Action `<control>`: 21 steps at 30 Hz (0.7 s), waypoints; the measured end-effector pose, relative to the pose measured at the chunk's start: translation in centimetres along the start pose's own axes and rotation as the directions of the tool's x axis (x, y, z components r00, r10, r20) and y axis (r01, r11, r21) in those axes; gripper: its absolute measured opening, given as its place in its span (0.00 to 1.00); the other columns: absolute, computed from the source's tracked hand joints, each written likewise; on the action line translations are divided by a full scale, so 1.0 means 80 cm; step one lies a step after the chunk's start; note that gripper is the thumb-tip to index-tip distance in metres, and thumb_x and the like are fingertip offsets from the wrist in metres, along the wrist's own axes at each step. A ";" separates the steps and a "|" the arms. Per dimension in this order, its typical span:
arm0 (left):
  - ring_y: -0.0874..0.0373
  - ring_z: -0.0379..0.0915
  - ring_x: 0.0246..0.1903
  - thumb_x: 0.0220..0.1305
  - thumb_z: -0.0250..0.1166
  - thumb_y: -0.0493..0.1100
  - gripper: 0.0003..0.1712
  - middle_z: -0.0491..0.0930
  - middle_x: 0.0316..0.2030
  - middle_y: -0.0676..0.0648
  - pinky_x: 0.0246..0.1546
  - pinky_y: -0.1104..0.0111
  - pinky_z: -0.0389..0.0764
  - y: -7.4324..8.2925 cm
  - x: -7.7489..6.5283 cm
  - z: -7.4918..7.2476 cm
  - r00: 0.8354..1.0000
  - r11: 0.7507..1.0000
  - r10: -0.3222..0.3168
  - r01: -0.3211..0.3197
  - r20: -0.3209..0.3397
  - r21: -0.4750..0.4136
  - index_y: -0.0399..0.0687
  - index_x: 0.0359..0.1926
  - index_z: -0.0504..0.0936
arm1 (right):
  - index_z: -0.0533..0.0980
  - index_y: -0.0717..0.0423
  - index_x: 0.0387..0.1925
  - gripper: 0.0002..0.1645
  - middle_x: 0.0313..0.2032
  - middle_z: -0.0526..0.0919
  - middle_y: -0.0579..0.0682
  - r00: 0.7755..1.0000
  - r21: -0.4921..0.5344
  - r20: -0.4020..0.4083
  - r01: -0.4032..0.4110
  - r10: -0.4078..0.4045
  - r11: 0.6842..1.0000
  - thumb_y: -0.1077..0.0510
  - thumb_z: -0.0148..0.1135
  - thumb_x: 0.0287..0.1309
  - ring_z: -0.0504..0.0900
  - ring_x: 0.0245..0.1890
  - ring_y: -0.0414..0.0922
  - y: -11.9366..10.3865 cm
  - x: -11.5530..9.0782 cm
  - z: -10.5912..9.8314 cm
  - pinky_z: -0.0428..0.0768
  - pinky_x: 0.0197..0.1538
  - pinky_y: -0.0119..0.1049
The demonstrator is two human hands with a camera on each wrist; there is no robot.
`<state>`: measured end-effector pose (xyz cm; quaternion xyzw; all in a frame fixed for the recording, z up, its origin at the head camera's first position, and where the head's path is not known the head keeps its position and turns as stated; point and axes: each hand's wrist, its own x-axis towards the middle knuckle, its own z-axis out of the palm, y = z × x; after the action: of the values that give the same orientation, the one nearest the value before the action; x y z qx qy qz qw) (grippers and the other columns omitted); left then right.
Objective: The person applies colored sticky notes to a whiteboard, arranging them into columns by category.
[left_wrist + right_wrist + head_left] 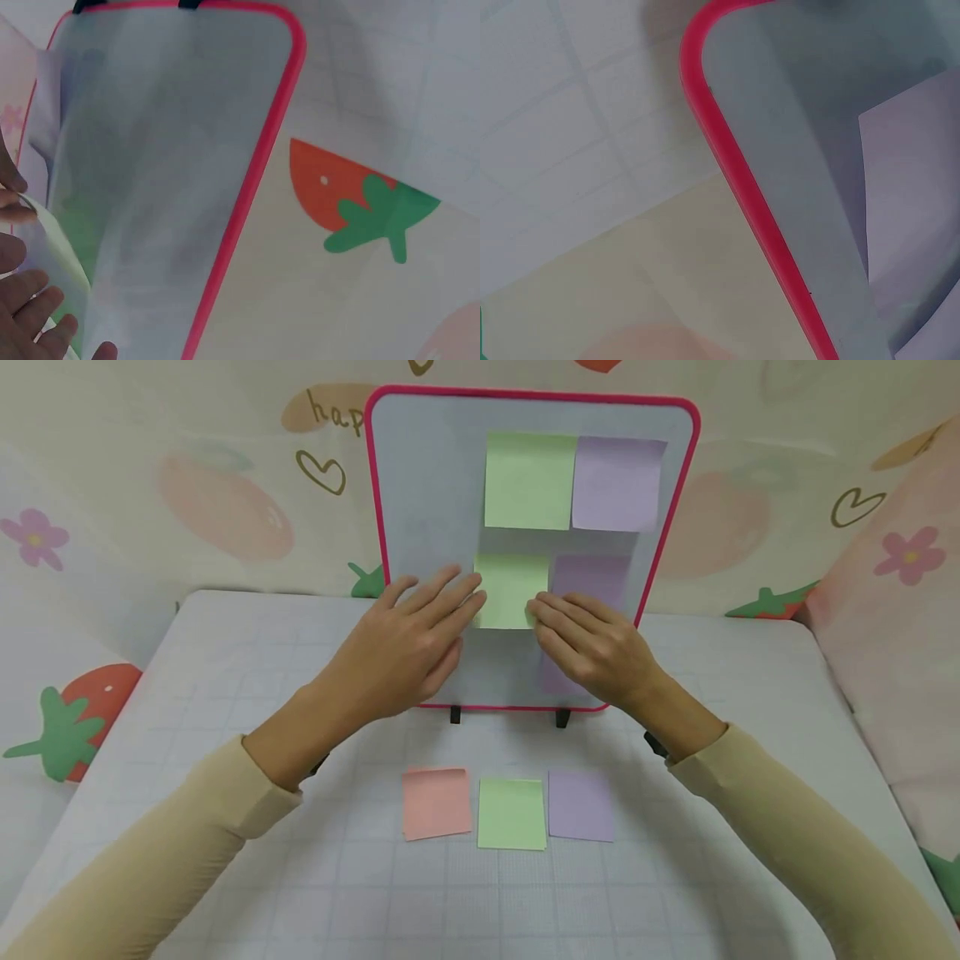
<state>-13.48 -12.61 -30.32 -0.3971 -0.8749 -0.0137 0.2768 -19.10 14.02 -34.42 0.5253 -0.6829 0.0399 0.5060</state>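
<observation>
A green sticky note (pixel 513 589) is at the middle of a whiteboard (pixel 427 485) with a pink frame. My right hand (pixel 600 647) pinches its right side. At its left edge, the spread, fairly straight fingers of my left hand (pixel 420 647) touch or nearly touch the paper. In the left wrist view the note (pixel 67 251) stands partly off the board, with left-hand fingers (pixel 34 315) beside it. Above it are another green note (pixel 528 481) and a purple note (pixel 618 485). My right hand partly covers a middle purple note (pixel 592 575) and a lower purple one (pixel 557 677).
Pink notes (pixel 437 804), green notes (pixel 512 814) and purple notes (pixel 581 806) lie in a row on the grid-patterned table (pixel 337 877) before the board. Black feet (pixel 562 718) support the board. A patterned cloth (pixel 225 510) hangs behind it.
</observation>
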 end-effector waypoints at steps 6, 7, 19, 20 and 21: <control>0.49 0.56 0.72 0.70 0.55 0.43 0.29 0.67 0.70 0.43 0.66 0.47 0.64 -0.013 0.017 0.007 0.998 0.996 -0.026 0.022 0.050 0.082 0.40 0.70 0.70 | 0.79 0.67 0.36 0.06 0.44 0.87 0.56 1.000 -0.004 0.004 -0.006 0.006 1.000 0.74 0.65 0.56 0.87 0.46 0.50 -0.001 0.000 0.003 0.83 0.49 0.41; 0.49 0.56 0.72 0.71 0.55 0.43 0.29 0.66 0.71 0.43 0.66 0.47 0.63 -0.015 0.018 0.008 0.998 0.996 -0.030 0.025 0.054 0.087 0.40 0.70 0.70 | 0.79 0.67 0.36 0.06 0.44 0.87 0.56 1.000 -0.006 0.004 -0.006 0.006 1.000 0.74 0.65 0.57 0.87 0.46 0.50 -0.001 -0.001 0.003 0.83 0.49 0.41; 0.50 0.51 0.74 0.71 0.54 0.44 0.31 0.62 0.73 0.45 0.68 0.47 0.58 -0.025 0.019 0.017 0.993 0.994 -0.047 0.036 0.106 0.106 0.40 0.72 0.66 | 0.81 0.67 0.40 0.08 0.45 0.87 0.58 0.999 0.014 0.046 -0.008 0.008 1.000 0.66 0.67 0.60 0.85 0.48 0.52 0.000 0.000 0.003 0.82 0.53 0.43; 0.51 0.51 0.74 0.71 0.54 0.44 0.31 0.62 0.73 0.45 0.69 0.47 0.58 -0.025 0.019 0.017 0.993 0.993 -0.049 0.037 0.111 0.110 0.40 0.72 0.65 | 0.81 0.67 0.42 0.12 0.46 0.86 0.58 0.998 0.011 0.063 -0.008 0.008 1.000 0.63 0.68 0.59 0.85 0.49 0.53 0.000 0.002 0.003 0.81 0.54 0.43; 0.51 0.51 0.75 0.71 0.54 0.44 0.31 0.61 0.73 0.45 0.69 0.47 0.58 -0.025 0.019 0.017 0.992 0.993 -0.050 0.036 0.115 0.114 0.40 0.73 0.65 | 0.81 0.67 0.44 0.15 0.48 0.86 0.59 0.996 0.014 0.087 -0.012 0.011 1.000 0.60 0.69 0.59 0.84 0.51 0.53 0.000 0.004 0.003 0.80 0.55 0.44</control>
<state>-16.35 -12.59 -30.36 -0.3622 -0.8975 0.0527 0.2462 -19.21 13.66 -34.32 0.5263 -0.7071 0.0247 0.4716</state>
